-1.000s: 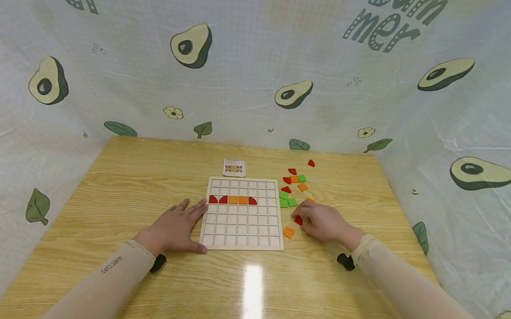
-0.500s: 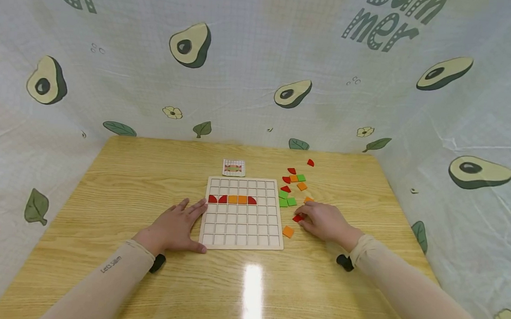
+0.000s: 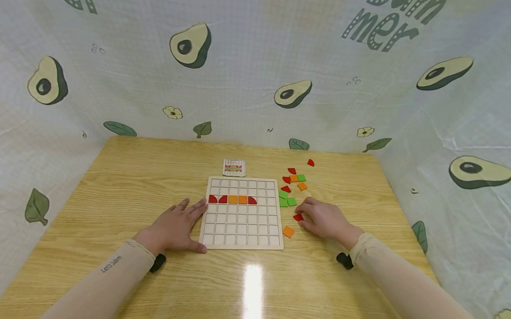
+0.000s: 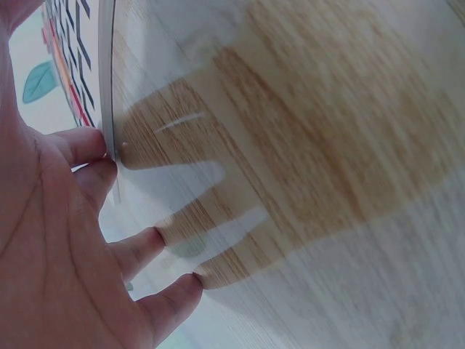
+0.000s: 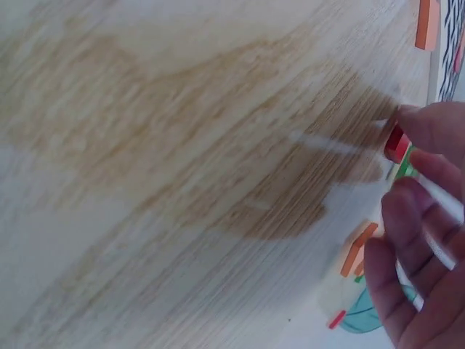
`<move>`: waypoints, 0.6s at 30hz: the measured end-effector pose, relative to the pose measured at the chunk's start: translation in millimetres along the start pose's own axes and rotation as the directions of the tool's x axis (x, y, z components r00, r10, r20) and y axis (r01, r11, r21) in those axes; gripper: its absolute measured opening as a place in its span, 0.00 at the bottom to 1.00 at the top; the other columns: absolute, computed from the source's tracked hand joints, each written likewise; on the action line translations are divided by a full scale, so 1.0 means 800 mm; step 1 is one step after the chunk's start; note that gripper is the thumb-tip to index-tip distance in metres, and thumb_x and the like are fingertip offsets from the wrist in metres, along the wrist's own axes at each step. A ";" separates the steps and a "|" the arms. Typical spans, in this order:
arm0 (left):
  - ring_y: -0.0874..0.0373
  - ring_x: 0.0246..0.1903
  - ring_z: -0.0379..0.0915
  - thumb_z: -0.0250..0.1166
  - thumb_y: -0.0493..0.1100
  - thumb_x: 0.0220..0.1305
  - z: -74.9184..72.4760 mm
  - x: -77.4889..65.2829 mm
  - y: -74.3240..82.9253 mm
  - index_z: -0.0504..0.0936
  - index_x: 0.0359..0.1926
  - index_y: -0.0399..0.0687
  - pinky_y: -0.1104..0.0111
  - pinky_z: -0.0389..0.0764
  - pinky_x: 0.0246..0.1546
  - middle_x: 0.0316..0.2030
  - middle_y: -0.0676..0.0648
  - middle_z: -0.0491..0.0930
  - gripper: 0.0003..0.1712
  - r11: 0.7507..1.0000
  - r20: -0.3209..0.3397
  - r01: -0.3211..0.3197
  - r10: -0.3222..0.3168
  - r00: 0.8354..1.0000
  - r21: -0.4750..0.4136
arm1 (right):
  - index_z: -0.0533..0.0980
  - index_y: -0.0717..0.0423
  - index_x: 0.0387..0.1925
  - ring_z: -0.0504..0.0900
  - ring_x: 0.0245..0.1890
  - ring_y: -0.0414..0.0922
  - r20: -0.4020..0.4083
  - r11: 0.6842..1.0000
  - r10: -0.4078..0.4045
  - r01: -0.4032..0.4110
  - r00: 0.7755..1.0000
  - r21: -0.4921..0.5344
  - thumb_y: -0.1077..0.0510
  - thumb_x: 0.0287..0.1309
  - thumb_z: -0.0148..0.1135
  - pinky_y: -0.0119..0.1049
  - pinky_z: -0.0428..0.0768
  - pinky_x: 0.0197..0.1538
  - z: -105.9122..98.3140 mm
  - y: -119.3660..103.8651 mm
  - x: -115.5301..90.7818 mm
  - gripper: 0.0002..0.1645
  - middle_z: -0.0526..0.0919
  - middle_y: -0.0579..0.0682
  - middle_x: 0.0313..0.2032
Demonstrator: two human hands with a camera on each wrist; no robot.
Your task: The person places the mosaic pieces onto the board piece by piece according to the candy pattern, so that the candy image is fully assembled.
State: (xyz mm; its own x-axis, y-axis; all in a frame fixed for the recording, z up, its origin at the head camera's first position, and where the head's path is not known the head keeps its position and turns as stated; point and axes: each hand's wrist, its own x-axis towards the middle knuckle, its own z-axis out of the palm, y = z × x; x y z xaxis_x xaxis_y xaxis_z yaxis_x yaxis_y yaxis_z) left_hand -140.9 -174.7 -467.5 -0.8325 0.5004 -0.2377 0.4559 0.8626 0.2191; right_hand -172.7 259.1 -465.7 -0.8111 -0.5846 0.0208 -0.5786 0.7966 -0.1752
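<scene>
My left hand (image 3: pixel 175 228) lies spread along the left edge of a pale wooden grid board (image 3: pixel 243 225). In the left wrist view, its fingertips (image 4: pixel 94 143) touch the board's edge and the table. One row of the board holds several tiles: red quarter-circles (image 3: pixel 223 199) and orange squares (image 3: pixel 238 199). Right of the board, my right hand (image 3: pixel 325 220) pinches a red quarter-circle tile (image 3: pixel 298 217) between thumb and forefinger, low over the table. The right wrist view shows that red tile (image 5: pixel 396 144) seen edge-on, with the other fingers loosely bent.
Loose tiles lie right of the board: green squares (image 3: pixel 283 202), an orange square (image 3: pixel 288 232) and several red pieces (image 3: pixel 286 189). A pattern card (image 3: pixel 234 168) lies behind the board. A printed cloth (image 3: pixel 242 80) hangs behind the wooden table (image 3: pixel 149 167).
The red tile between my right fingers has turned and shifted slightly away from me. My right hand has moved only a little; my left hand stays by the board.
</scene>
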 end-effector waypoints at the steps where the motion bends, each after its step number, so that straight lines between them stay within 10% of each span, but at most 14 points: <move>1: 0.30 0.72 0.44 0.65 0.79 0.47 0.000 0.000 0.000 0.55 0.78 0.44 0.35 0.57 0.64 0.77 0.45 0.50 0.68 1.000 -0.001 -0.001 0.001 1.000 0.000 | 0.83 0.50 0.48 0.78 0.34 0.39 -0.002 1.000 -0.011 0.012 1.000 0.012 0.53 0.57 0.72 0.37 0.79 0.34 0.000 0.000 0.000 0.16 0.79 0.44 0.44; 18: 0.31 0.72 0.44 0.66 0.79 0.47 -0.001 -0.001 0.001 0.54 0.78 0.44 0.36 0.56 0.64 0.77 0.45 0.49 0.68 1.000 0.003 0.006 -0.006 1.000 0.005 | 0.83 0.49 0.51 0.71 0.29 0.37 0.017 1.000 -0.013 0.012 1.000 0.020 0.52 0.59 0.71 0.35 0.74 0.32 0.002 0.004 -0.002 0.18 0.76 0.42 0.39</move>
State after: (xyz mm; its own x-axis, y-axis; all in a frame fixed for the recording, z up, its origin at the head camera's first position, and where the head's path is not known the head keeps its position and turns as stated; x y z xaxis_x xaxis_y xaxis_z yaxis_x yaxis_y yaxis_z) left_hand -140.2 -174.4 -466.1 -0.8345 0.4953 -0.2416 0.4523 0.8660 0.2132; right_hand -173.4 262.2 -467.6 -0.8021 -0.5972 0.0059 -0.5867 0.7862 -0.1942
